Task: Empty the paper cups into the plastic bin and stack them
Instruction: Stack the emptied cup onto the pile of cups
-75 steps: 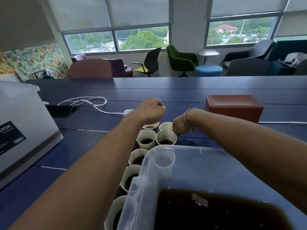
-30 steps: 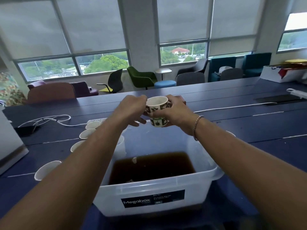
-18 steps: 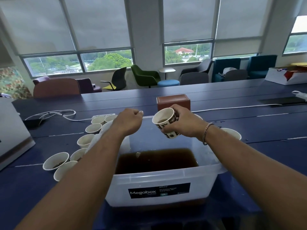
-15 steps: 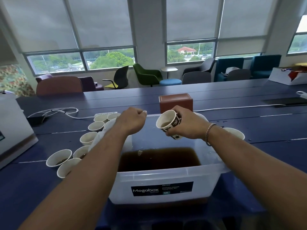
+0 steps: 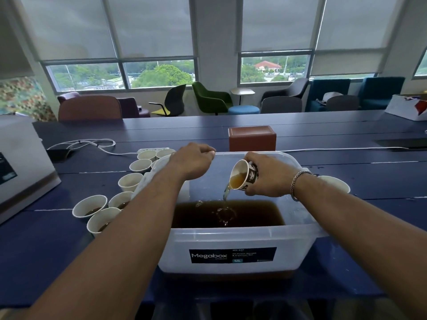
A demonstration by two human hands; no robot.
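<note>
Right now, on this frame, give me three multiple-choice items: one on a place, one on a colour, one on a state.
1. Where is the brown box?
A) inside the plastic bin
B) left of the standing cups
C) on the table, beyond the bin

2. What colour is the liquid pooled in the bin?
A) dark brown
B) clear
C) green

3. How is the patterned paper cup in the right hand?
A) upright and full
B) tilted, pouring
C) upside down, empty

Answers: 1 C, the box stands past the bin's far rim. 2 A, the pool looks dark brown. 3 B, a stream runs from the cup's lip into the bin.
</note>
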